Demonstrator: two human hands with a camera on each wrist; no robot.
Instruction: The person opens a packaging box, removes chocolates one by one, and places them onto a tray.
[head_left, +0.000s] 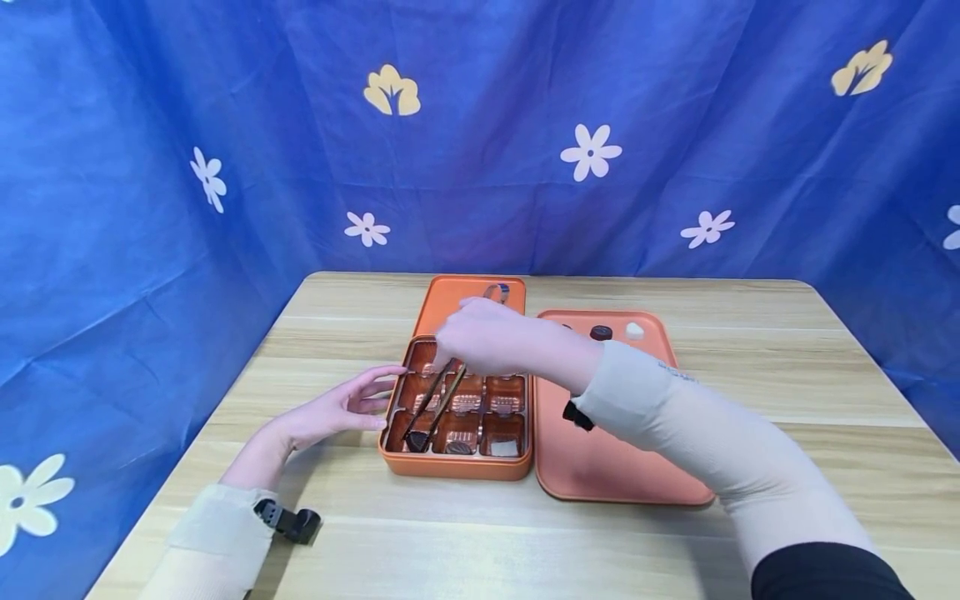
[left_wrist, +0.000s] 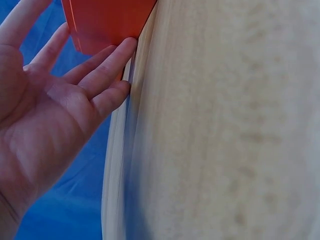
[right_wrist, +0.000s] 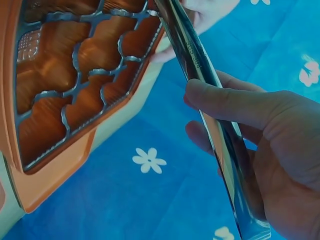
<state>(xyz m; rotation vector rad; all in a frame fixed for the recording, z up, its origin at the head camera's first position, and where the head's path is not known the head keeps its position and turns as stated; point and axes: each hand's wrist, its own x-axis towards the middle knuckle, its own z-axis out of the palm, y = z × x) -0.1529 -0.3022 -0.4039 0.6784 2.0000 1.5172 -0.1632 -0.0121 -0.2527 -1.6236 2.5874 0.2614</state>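
My right hand (head_left: 483, 333) grips a pair of metal tongs (right_wrist: 227, 150) over an orange box (head_left: 457, 468) with a divided brown insert. The tong tips reach down into the front left compartment, on either side of a dark chocolate (head_left: 417, 441); whether they squeeze it I cannot tell. In the front middle compartment lies another dark chocolate (head_left: 459, 448), and a pale square piece (head_left: 504, 448) lies in the front right one. My left hand (head_left: 341, 404) is at the box's left side, fingers spread and relaxed, fingertips at the wall.
A salmon-coloured tray (head_left: 600, 467) lies right of the box, with a dark round chocolate (head_left: 601, 332) and a white piece (head_left: 634, 331) near its far edge. Behind the box lies an orange lid (head_left: 450, 300). My right forearm crosses above the tray and hides part of it.
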